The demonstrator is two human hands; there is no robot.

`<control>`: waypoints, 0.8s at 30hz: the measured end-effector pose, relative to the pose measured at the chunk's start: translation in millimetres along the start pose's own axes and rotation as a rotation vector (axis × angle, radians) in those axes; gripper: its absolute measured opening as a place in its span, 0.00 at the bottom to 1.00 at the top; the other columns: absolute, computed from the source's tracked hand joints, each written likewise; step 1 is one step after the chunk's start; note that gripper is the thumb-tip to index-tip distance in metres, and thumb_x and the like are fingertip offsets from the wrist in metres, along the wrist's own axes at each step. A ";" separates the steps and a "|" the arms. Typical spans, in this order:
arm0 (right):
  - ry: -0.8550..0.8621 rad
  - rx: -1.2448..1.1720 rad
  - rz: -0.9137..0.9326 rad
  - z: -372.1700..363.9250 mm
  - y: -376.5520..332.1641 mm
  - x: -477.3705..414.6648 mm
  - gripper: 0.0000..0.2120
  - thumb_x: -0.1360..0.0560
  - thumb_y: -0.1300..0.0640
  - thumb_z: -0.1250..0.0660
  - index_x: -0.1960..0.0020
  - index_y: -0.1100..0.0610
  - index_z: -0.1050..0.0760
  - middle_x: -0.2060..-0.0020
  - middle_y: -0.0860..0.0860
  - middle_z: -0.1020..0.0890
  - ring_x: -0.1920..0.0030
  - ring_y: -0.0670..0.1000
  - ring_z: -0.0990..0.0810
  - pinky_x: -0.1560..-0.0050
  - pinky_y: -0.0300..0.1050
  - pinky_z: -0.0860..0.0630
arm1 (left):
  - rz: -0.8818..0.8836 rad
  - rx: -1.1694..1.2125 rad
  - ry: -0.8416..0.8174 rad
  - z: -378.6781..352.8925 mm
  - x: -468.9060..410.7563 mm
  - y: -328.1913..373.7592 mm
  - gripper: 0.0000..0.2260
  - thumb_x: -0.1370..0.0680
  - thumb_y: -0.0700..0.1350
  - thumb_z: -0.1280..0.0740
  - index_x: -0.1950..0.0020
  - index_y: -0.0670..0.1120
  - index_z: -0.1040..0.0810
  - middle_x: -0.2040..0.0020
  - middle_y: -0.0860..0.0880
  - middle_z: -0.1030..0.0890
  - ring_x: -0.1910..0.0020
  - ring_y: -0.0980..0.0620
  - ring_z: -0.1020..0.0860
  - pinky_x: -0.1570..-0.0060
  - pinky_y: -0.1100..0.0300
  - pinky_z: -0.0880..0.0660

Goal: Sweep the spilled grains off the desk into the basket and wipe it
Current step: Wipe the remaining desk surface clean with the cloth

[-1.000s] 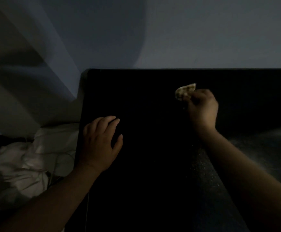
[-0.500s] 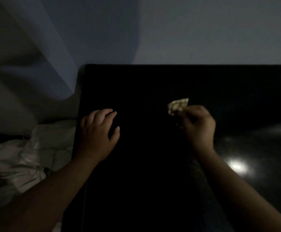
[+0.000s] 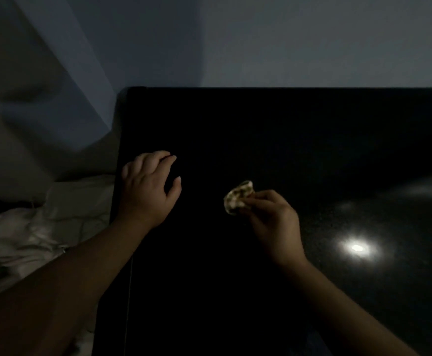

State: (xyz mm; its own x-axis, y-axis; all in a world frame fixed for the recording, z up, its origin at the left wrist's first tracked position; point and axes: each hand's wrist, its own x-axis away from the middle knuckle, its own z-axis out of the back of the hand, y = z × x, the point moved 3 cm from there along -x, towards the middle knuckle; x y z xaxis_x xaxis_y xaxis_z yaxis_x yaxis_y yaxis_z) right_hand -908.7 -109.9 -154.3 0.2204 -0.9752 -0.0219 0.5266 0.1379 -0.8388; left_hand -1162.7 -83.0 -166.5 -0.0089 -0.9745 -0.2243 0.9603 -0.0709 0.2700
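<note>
Right grip point(image 3: 271, 222) pinches small crumpled wipe point(image 3: 238, 197) low at centre of black table point(image 3: 261, 129), likely for wiping stroke; left grip point(image 3: 148, 191) at 9 o'clock, fingers relaxed, holds nothing, likely bracing; grains too dim to see; basket out of view

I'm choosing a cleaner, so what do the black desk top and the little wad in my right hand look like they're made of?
Desk: hard, glossy black top, maybe polished stone or lacquer; it mirrors a bright light spot and shows fine speckles. Wad pinched by the right hand: soft, crumpled, pale with darker blotches, likely cloth or tissue; too dim to tell.
</note>
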 end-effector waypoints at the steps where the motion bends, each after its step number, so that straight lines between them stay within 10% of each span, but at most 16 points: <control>1: 0.016 -0.029 0.001 3.9 -2.0 0.7 0.12 0.26 0.60 0.29 0.46 0.45 0.20 0.50 0.41 0.21 0.50 0.42 0.21 0.49 0.36 0.24 | -0.001 0.004 -0.007 -0.2 0.2 0.2 0.22 0.24 0.55 0.43 0.35 0.47 0.26 0.35 0.49 0.26 0.37 0.44 0.31 0.41 0.49 0.35; 6: 0.372 0.172 -0.041 47.5 15.1 -41.8 0.08 0.26 0.61 0.30 0.48 0.58 0.17 0.54 0.48 0.22 0.52 0.49 0.21 0.49 0.38 0.25 | -0.002 -0.014 -0.031 -0.2 0.5 -0.5 0.23 0.24 0.56 0.45 0.34 0.47 0.27 0.34 0.49 0.28 0.36 0.44 0.32 0.39 0.48 0.36; 10: 0.288 0.173 -0.092 35.0 27.8 -40.1 0.10 0.25 0.59 0.31 0.44 0.57 0.19 0.50 0.48 0.23 0.47 0.52 0.22 0.44 0.52 0.23 | -0.008 -0.011 -0.029 0.0 1.0 -1.1 0.23 0.24 0.56 0.45 0.34 0.47 0.27 0.34 0.48 0.27 0.36 0.44 0.32 0.39 0.47 0.36; 17: 0.085 0.019 -0.038 1.6 -0.6 35.4 0.13 0.26 0.59 0.29 0.47 0.42 0.21 0.51 0.39 0.22 0.50 0.41 0.21 0.50 0.34 0.25 | 0.002 -0.017 -0.039 -0.3 0.8 -2.9 0.22 0.24 0.55 0.44 0.33 0.47 0.28 0.34 0.49 0.28 0.35 0.45 0.33 0.38 0.48 0.38; 21: 0.268 0.081 0.016 27.0 -8.1 16.9 0.09 0.27 0.63 0.29 0.49 0.53 0.18 0.56 0.41 0.22 0.54 0.39 0.21 0.54 0.26 0.30 | -0.007 0.057 -0.069 7.3 8.1 1.4 0.23 0.23 0.56 0.45 0.34 0.45 0.27 0.34 0.48 0.28 0.36 0.44 0.32 0.38 0.47 0.37; 24: 0.351 0.208 -0.095 48.6 8.2 -9.9 0.09 0.25 0.61 0.31 0.46 0.59 0.18 0.51 0.51 0.21 0.49 0.50 0.21 0.47 0.39 0.25 | 0.016 0.150 -0.019 20.2 36.2 8.7 0.21 0.22 0.55 0.44 0.36 0.45 0.25 0.37 0.47 0.25 0.39 0.44 0.29 0.40 0.47 0.32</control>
State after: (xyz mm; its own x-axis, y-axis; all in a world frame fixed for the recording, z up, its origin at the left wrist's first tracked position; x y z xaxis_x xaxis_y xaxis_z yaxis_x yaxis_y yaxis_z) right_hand -866.6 -90.6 -134.5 -0.1114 -0.9802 -0.1635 0.6937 0.0411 -0.7191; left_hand -1160.3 -123.1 -153.4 0.0000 -0.9795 -0.2015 0.9080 -0.0844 0.4104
